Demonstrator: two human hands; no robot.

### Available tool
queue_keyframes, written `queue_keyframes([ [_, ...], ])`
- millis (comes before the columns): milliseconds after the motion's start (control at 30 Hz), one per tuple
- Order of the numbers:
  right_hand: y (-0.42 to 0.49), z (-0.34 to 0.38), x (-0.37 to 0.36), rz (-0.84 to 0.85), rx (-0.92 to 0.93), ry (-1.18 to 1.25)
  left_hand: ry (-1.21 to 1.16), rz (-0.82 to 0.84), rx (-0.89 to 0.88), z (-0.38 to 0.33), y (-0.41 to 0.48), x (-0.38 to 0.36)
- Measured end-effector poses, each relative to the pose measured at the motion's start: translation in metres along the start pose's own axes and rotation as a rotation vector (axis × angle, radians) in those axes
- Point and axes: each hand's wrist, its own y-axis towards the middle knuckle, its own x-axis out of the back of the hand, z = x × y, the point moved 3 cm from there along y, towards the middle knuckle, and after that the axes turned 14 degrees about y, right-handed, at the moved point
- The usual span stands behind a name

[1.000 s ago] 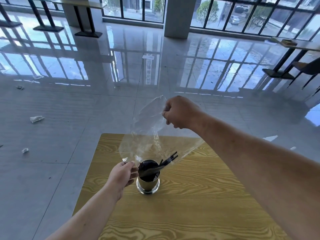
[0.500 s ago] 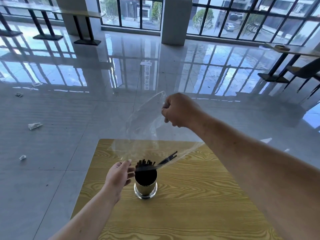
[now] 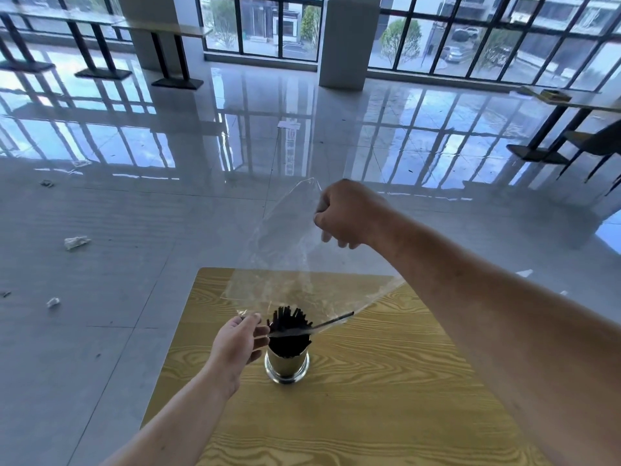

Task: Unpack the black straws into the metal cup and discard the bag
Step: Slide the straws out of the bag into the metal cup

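Glossy grey floor [image 3: 134, 331] ran out to tall windows [image 3: 470, 38], and a yellow wood-grain table [image 3: 369, 415] filled the near ground. Above it the right hand [image 3: 346, 213] was closed in a fist round the upper end of the clear plastic bag [image 3: 295, 264], holding it raised. The left hand [image 3: 238, 338], at the cup's 9 o'clock, pinched the bag's lower edge between thumb and curled fingers. The bag's mouth hung over the metal cup [image 3: 286, 368], which stood upright on the table. The black straws [image 3: 289, 322] stood bunched in the cup, their tips above its rim. One loose straw [image 3: 336, 320] lay inside the bag's lower fold, slanting out toward 2 o'clock. Crumpled paper scraps [image 3: 76, 242] lay on the floor well off at 10 o'clock.
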Motion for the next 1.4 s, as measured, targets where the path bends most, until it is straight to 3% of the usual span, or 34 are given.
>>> queue_keyframes([
  [500,0.010,0.014,0.006,0.030,0.006,0.026,-0.198,-0.095,-0.163,-0.007,-0.016,0.023],
  [767,0.007,0.006,-0.043,0.046,0.057,-0.080,-0.045,-0.033,-0.099,0.006,0.001,0.017],
  [1133,0.017,0.012,-0.003,0.028,0.042,-0.044,-0.185,0.030,-0.060,0.009,0.004,0.017],
  [1400,0.012,0.005,0.031,0.014,0.007,0.080,-0.166,0.068,-0.134,-0.013,0.001,0.010],
])
